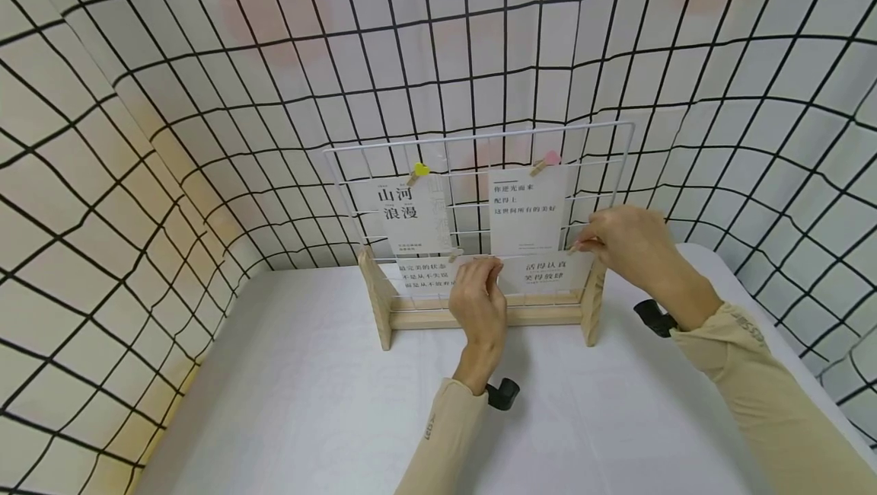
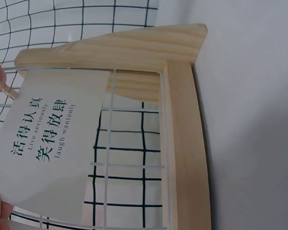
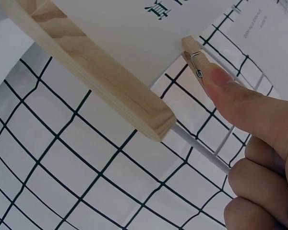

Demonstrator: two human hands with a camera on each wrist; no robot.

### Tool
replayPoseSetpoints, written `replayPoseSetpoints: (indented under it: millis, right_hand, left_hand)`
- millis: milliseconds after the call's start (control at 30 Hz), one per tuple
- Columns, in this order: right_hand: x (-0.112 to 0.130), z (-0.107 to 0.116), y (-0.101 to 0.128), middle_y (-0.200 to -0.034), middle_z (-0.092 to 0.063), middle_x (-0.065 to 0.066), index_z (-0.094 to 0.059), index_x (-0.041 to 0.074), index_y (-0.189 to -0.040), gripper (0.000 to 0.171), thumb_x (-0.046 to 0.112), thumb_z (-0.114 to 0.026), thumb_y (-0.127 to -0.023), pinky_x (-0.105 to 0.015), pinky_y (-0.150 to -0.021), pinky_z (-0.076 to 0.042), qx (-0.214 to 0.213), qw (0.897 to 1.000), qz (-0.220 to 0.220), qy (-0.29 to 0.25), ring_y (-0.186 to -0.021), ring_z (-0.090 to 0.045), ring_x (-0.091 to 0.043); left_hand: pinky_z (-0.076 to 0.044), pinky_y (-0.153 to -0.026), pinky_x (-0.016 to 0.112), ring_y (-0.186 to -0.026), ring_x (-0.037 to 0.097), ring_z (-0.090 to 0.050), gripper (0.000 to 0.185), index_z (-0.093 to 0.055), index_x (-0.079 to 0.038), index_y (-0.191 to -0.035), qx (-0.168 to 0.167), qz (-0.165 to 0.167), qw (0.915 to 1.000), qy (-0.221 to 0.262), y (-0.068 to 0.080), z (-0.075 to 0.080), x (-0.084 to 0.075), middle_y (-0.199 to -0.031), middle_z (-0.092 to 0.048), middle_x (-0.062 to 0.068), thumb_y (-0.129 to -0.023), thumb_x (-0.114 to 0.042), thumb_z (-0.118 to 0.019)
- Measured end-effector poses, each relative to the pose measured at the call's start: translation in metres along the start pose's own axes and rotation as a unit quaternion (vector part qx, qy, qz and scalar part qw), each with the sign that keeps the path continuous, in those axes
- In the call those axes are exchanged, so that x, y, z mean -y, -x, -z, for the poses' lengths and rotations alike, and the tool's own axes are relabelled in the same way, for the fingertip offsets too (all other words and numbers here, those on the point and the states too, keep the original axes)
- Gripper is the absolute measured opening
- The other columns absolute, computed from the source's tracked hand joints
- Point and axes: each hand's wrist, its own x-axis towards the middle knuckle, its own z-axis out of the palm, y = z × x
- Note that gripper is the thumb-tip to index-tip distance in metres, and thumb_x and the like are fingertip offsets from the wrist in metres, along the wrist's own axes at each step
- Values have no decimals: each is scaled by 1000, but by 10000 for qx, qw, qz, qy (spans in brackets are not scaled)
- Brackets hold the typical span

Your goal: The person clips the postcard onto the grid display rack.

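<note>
A white card with printed text [image 1: 544, 274] lies against the lower right of a white wire grid rack [image 1: 479, 132]. My left hand [image 1: 477, 301] pinches this card by its left edge. At its upper right corner, my right hand [image 1: 626, 244] pinches a small wooden clothespin [image 3: 194, 56] between thumb and finger; the pin's tip sits at the card's corner in the right wrist view. Beside my left hand is another card [image 1: 419, 276] at lower left. Higher up hang two cards, one under a yellow-topped clothespin [image 1: 420, 170], the other under a pink-topped one [image 1: 550, 160].
Pale wooden feet [image 1: 378, 301] and a crossbar [image 1: 541, 315] carry the rack on a white-covered table [image 1: 288, 403]. Black grid netting [image 1: 438, 61] surrounds the table at the back and sides. Black mounts [image 1: 503, 394] sit on both wrists.
</note>
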Motion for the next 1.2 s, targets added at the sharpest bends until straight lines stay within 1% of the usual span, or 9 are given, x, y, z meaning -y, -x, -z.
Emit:
replayPoseSetpoints:
  millis: [133, 333, 533, 667, 767, 900, 1000, 1100, 1200]
  right_hand:
    - [1, -1, 0, -84, -78, -9, -83, 5, -89, 12, 11, -87, -79, -34, -50, -51, 15, 10000, -15, 28, -71, -72, -28]
    - [2, -2, 0, -80, -76, -7, -83, 6, -87, 12, 11, -88, -78, -32, -49, -49, -44, 10000, 44, 34, -66, -69, -24]
    - [1, -2, 0, -74, -71, -6, -82, 5, -88, 12, 11, -87, -79, -30, -48, -45, -46, 10000, 61, -17, -60, -62, -18]
    - [-1, -1, 1, -74, -70, -5, -82, 4, -90, 13, 12, -86, -81, -29, -48, -43, -49, 10000, 45, -59, -57, -58, -15]
    - [-3, -3, 2, -75, -70, -5, -82, 5, -91, 12, 14, -85, -83, -29, -48, -43, -15, 10000, 45, -62, -57, -55, -14]
    - [-5, -6, 2, -75, -70, -4, -82, 7, -92, 12, 15, -84, -84, -29, -48, -43, 38, 9999, 100, -27, -57, -54, -12]
    - [-6, -7, 1, -74, -69, -2, -82, 8, -92, 11, 17, -83, -86, -27, -48, -41, 102, 9999, 122, -5, -57, -51, -11]
    - [-6, -7, 0, -74, -68, -1, -82, 9, -93, 12, 19, -83, -87, -26, -48, -38, 140, 9998, 118, 5, -57, -49, -10]
    - [-6, -5, 0, -73, -67, -1, -82, 9, -94, 13, 20, -82, -88, -25, -48, -36, 182, 9998, 53, -7, -57, -47, -10]
  left_hand:
    - [-59, -71, 23, -79, 16, -73, 10, -79, -11, -81, -18, -21, 10000, 49, -1, 2, 0, -86, -81, 1, -87, -3, -78]
    - [-58, -67, 23, -75, 15, -72, 12, -80, -11, -80, -43, 58, 9999, 100, -2, 3, -1, -85, -80, 1, -85, -1, -78]
    - [-56, -63, 24, -72, 15, -72, 16, -79, -11, -77, -191, -18, 9996, -222, -2, 0, -3, -84, -80, -1, -80, 4, -80]
    - [-52, -59, 24, -72, 14, -72, 13, -80, -12, -78, -331, -158, 9979, -532, -2, -2, -4, -83, -80, -1, -80, 0, -83]
    - [-48, -56, 23, -72, 13, -72, 9, -80, -12, -79, -362, -263, 9963, -735, -2, -2, -6, -82, -80, -1, -81, -4, -85]
    - [-42, -54, 21, -71, 12, -73, 8, -79, -11, -81, -280, -309, 9950, -903, -2, -2, -6, -83, -80, 0, -81, -6, -85]
    - [-37, -53, 20, -71, 12, -74, 8, -79, -11, -82, -232, -322, 9944, -983, -1, -2, -5, -83, -80, 0, -81, -7, -86]
    - [-36, -53, 19, -70, 12, -74, 8, -79, -11, -83, -185, -338, 9942, -1006, -1, -2, -5, -83, -80, 0, -81, -7, -85]
    - [-38, -54, 21, -72, 12, -74, 7, -79, -11, -84, -100, -344, 9947, -966, 0, -1, -4, -84, -79, 0, -83, -7, -84]
